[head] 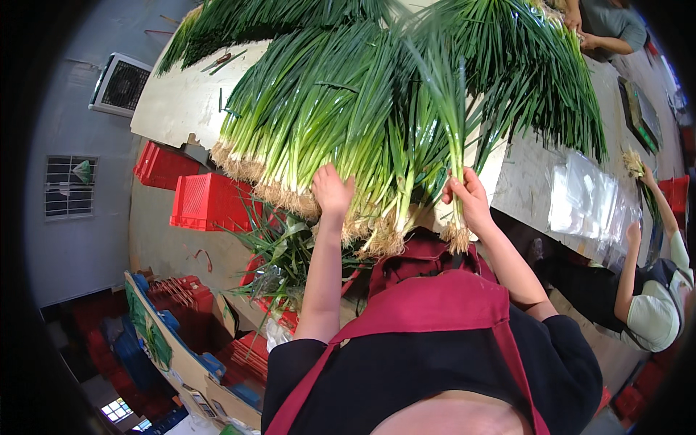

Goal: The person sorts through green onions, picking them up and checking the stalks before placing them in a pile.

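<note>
My right hand [468,198] is closed around a small bunch of green onions [455,147], held upright in the picture with the roots hanging below the fingers near my red apron. My left hand [332,190] lies on the white stems of a large pile of green onions [326,114], just above the roots; its fingers are partly hidden, and whether they grip a stalk cannot be told. The pile's roots line the near edge of the table [168,109], while the leaves point away from me.
More green onions [538,70] lie at the far right, beside clear plastic bags [584,198] and a scale [639,114]. A knife [216,61] rests at the left. Red crates [209,202] stand below the table edge. Two co-workers [652,310] are at the right.
</note>
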`<state>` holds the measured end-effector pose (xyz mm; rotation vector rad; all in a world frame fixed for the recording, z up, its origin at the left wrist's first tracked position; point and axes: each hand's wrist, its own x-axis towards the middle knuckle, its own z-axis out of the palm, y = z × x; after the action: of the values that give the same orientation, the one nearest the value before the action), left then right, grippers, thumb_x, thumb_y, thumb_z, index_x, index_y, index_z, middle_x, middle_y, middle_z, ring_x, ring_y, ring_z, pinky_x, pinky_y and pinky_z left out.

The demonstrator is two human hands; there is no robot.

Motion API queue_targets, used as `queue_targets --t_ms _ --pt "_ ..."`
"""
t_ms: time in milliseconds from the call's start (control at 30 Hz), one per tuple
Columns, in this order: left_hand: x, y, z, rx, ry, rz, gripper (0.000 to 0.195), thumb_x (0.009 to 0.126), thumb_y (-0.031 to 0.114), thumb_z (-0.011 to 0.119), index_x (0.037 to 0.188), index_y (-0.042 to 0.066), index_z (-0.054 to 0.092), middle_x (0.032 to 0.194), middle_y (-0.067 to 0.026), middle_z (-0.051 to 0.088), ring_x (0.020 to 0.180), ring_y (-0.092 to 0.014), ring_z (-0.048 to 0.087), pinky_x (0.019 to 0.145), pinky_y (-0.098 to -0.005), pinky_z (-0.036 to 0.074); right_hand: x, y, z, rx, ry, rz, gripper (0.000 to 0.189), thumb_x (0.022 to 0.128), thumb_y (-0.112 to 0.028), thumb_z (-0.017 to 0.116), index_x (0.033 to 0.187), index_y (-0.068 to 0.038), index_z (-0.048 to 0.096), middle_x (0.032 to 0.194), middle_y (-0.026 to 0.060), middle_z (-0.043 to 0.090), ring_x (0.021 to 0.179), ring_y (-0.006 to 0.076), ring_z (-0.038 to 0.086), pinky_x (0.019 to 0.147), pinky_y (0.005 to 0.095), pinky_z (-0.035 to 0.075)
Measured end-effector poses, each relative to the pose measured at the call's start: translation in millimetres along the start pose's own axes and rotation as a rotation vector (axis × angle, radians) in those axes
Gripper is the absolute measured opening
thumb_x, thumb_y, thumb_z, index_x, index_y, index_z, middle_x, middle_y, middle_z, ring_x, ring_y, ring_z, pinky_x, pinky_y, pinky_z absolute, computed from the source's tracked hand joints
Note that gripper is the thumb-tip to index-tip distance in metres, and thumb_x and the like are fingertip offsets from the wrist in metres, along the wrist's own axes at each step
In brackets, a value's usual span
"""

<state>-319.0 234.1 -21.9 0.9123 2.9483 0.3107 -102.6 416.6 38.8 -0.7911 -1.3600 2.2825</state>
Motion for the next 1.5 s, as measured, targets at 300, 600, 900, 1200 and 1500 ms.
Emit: queue_targets --t_ms 300,600,900,1200,1500 --pt "-11 21 -42 -0.892 -0.377 -0.305 0.033 0.091 0.027 0.037 0.090 0.000 0.056 0.067 -0.0052 0.054 0.058 -0.014 0.049 0.060 -0.0285 0.041 0 4 -13 -0.058 0.146 0.008 0.021 0.086 -0.016 0.053 0.100 -0.004 0.044 0.066 0.0027 0.048 0.048 0.0086 0.045 0.044 0.0204 0.037" --pt "18 -47 3 0.299 0.594 -0.152 0.026 0.087 0.024 0.050 0.101 0.004 0.056 0.092 -0.0090 0.057 0.089 -0.016 0.053 0.096 -0.0393 0.028 -5 4 -5 -0.117 0.142 -0.012 0.023 0.084 -0.014 0.056 0.100 -0.002 0.045 0.068 0.0012 0.046 0.050 0.0068 0.043 0.044 0.0199 0.036" --pt "5 3 35 0.108 0.053 -0.002 0.047 0.071 0.034 0.067 0.098 0.000 0.049 0.095 -0.0130 0.048 0.088 -0.024 0.047 0.081 -0.0373 0.032 -9 8 -9 -0.132 0.158 -0.004 0.023 0.084 -0.013 0.056 0.100 -0.002 0.046 0.067 0.0010 0.047 0.051 0.0062 0.043 0.045 0.0197 0.036" --pt "6 30 2 -0.837 -0.419 -0.249 0.054 0.077 0.010 0.057 0.120 -0.010 0.030 0.085 -0.0164 0.056 0.073 -0.019 0.060 0.064 -0.0280 0.049 -14 10 -6 -0.142 0.161 -0.045 0.023 0.083 -0.011 0.057 0.100 -0.002 0.045 0.069 0.0001 0.047 0.053 0.0057 0.043 0.046 0.0193 0.037" --pt "-32 55 5 -1.633 -0.345 -0.595 0.026 0.083 0.009 0.046 0.107 -0.001 0.048 0.080 -0.0130 0.061 0.067 -0.017 0.061 0.057 -0.0280 0.052 -13 12 -5 -0.149 0.179 -0.102 0.025 0.081 -0.010 0.060 0.099 -0.003 0.045 0.073 -0.0008 0.048 0.060 0.0049 0.045 0.047 0.0198 0.038"
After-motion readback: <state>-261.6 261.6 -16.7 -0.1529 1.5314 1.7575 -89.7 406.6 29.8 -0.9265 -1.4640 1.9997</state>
